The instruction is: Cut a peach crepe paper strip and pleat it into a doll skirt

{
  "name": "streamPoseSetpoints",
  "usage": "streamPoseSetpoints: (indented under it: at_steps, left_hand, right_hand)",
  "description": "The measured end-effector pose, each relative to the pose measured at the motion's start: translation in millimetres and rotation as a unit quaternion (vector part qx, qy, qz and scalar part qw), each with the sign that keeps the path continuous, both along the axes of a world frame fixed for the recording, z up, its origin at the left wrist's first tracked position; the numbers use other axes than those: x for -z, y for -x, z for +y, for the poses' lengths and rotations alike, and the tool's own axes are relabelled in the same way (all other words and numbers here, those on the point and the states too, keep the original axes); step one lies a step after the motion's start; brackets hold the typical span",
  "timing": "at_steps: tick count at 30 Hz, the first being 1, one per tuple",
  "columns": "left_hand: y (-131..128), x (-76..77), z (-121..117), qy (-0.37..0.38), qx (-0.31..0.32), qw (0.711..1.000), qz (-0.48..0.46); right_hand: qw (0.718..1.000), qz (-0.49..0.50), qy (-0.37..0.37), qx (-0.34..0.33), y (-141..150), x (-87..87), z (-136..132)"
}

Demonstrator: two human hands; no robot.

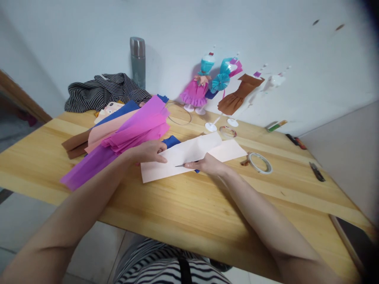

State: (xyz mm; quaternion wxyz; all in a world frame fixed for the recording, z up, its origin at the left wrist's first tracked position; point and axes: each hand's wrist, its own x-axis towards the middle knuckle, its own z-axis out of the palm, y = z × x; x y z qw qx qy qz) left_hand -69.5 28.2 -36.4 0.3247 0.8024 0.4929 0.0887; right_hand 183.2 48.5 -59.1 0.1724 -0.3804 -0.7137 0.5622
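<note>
A long pale pink paper strip (pixel 192 152) lies at a slant in front of me, one end raised over another pale piece (pixel 229 150). My left hand (pixel 151 151) is at its upper left edge, thumb on the paper and fingers curled, gripping it. My right hand (pixel 207 163) is closed around a small tool with a thin pointed blade (pixel 179 165), whose tip lies over the strip pointing left; its handle is hidden in my fingers. Dark blue paper (pixel 171 141) shows behind the strip. Magenta and purple crepe paper (pixel 133 136) is heaped beside my left forearm.
Small dress forms in paper clothes, one in a brown dress (pixel 241 94), stand along the wall. A tape roll (pixel 260 163) lies right of the paper, a dark cutter (pixel 316 172) farther right. A grey flask (pixel 138 65) and striped cloth (pixel 103 92) are at the back left.
</note>
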Motion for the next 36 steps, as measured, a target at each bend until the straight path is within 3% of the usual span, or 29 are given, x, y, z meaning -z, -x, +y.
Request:
streamPoseSetpoints:
  at_steps: [36]
  left_hand:
    - [-2, -5.9, -4, 0.005, -0.022, 1.000, -0.019]
  right_hand:
    - [0.999, -0.031, -0.005, 0.008, 14, -11.1, -10]
